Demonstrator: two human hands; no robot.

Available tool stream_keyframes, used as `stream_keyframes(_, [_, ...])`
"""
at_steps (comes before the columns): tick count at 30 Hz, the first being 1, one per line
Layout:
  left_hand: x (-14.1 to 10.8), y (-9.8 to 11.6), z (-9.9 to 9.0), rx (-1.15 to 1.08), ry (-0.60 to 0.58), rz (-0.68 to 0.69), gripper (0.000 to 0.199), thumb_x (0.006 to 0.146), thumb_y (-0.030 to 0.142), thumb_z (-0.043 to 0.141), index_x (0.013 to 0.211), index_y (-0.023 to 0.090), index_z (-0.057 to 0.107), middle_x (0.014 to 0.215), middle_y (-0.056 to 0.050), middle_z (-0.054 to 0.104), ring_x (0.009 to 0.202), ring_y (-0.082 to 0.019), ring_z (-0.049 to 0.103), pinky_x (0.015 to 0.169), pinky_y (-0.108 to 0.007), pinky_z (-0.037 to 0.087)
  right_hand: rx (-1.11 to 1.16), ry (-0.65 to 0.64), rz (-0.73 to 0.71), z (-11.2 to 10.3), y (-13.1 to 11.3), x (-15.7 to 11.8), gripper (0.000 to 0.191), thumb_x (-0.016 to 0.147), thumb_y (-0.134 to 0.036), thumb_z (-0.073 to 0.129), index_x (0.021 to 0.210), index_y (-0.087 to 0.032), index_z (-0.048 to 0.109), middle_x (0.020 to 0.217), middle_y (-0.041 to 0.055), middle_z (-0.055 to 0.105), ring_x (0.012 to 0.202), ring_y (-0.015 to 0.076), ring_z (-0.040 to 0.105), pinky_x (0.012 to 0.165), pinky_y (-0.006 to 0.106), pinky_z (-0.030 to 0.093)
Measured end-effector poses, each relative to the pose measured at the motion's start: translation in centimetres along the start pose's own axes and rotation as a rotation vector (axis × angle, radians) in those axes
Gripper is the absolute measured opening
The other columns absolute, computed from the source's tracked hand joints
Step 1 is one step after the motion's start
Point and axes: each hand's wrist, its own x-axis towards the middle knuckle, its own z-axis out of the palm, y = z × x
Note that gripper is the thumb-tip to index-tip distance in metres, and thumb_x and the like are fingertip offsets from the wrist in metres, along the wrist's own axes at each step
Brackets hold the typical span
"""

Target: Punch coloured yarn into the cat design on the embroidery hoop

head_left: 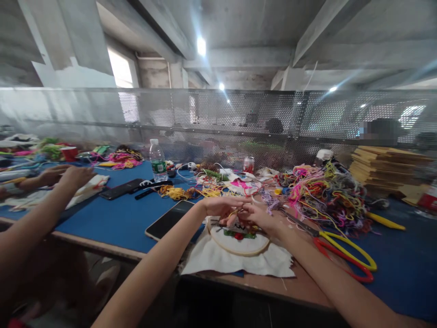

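Two hands, the left hand and the right hand, meet, fingers curled, over the 12 o'clock part of one embroidery hoop near the table's front edge; I cannot tell what they pinch. From the hoop: one pair of scissors at 3, one yarn pile at 2, two smartphones around 10.

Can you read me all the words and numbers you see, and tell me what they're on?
None can be read for sure.
Green label on the clear bottle: print too small and blurred.
Red-and-white can: too blurred.
Red label at the right edge: too blurred.
Black marks on the white cloth: partly covered; can't tell if they're letters.
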Motion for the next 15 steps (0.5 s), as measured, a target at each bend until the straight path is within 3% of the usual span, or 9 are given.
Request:
stream_keyframes(2, [-0.3,0.5,0.0,-0.015,0.114,0.055,0.06,0.082,0.042,0.046,0.135,0.018,0.03,0.054,-0.001,0.059,0.041,-0.011,0.05,0.037,-0.018,0.031,0.062,0.024,0.038,0.1,-0.3,-0.3,0.026,0.068,-0.041,0.063,0.077,-0.019,0.052,0.055,-0.006,0.05,0.041,0.0043,0.039,0.039,0.018,0.027])
stream_keyframes(4, [-1.8,1.1,-0.4,-0.027,0.332,0.166,0.06,0.082,0.039,0.048,0.135,0.019,0.029,0.064,-0.004,0.063,0.043,-0.011,0.051,0.04,-0.019,0.034,0.138,0.073,0.052,0.0,-0.6,-0.6,0.025,0.067,-0.04,0.063,0.073,-0.019,0.048,0.056,-0.0061,0.05,0.042,0.0045,0.04,0.039,0.018,0.028])
stream_keyframes(7, [-6.2,1.0,-1.8,0.031,0.794,0.316,0.061,0.076,0.028,0.056,0.132,0.022,0.033,0.087,-0.007,0.064,0.055,-0.013,0.058,0.051,-0.023,0.043,0.161,0.077,0.036,-0.2,-0.9,-1.0,0.026,0.068,-0.04,0.061,0.071,-0.019,0.045,0.061,-0.0039,0.054,0.048,0.0069,0.048,0.043,0.019,0.035])
stream_keyframes(9, [-10.0,-0.1,-2.4,0.186,1.132,0.314,0.057,0.072,0.025,0.06,0.125,0.021,0.041,0.089,-0.007,0.063,0.062,-0.015,0.06,0.057,-0.024,0.044,0.119,0.041,0.043,-0.3,-0.7,-1.0,0.026,0.07,-0.041,0.06,0.072,-0.019,0.046,0.067,-0.0017,0.058,0.05,0.0085,0.052,0.044,0.02,0.037])
stream_keyframes(10, [-11.7,-1.0,-2.5,0.327,1.296,0.25,0.054,0.069,0.027,0.062,0.12,0.021,0.047,0.087,-0.007,0.063,0.067,-0.017,0.06,0.06,-0.025,0.043,0.097,0.034,0.048,-0.2,-0.6,-0.9,0.025,0.071,-0.04,0.059,0.072,-0.019,0.046,0.068,-0.0011,0.059,0.05,0.0086,0.052,0.044,0.021,0.037])
stream_keyframes(12, [-14.2,-3.0,-2.1,0.69,1.472,-0.045,0.046,0.064,0.036,0.064,0.107,0.02,0.056,0.09,-0.009,0.064,0.081,-0.024,0.059,0.068,-0.028,0.042,0.066,0.037,0.051,0.0,-0.3,-0.7,0.023,0.072,-0.038,0.059,0.073,-0.019,0.048,0.069,-0.001,0.059,0.05,0.0077,0.051,0.044,0.02,0.037])
stream_keyframes(14, [-15.0,-4.7,-1.0,0.924,1.426,-0.357,0.053,0.063,0.05,0.06,0.107,0.02,0.057,0.092,-0.012,0.064,0.089,-0.03,0.057,0.074,-0.033,0.041,0.051,0.035,0.044,0.2,-0.2,-0.7,0.021,0.072,-0.037,0.059,0.074,-0.018,0.049,0.069,-0.0011,0.059,0.049,0.0067,0.05,0.044,0.019,0.036])
stream_keyframes(15, [-14.8,-5.4,-0.3,1.016,1.387,-0.439,0.06,0.063,0.055,0.058,0.112,0.02,0.054,0.095,-0.013,0.063,0.093,-0.032,0.055,0.076,-0.036,0.04,0.043,0.029,0.042,0.2,-0.2,-0.8,0.021,0.073,-0.037,0.059,0.074,-0.018,0.05,0.068,-0.0012,0.059,0.05,0.0065,0.05,0.044,0.019,0.036])
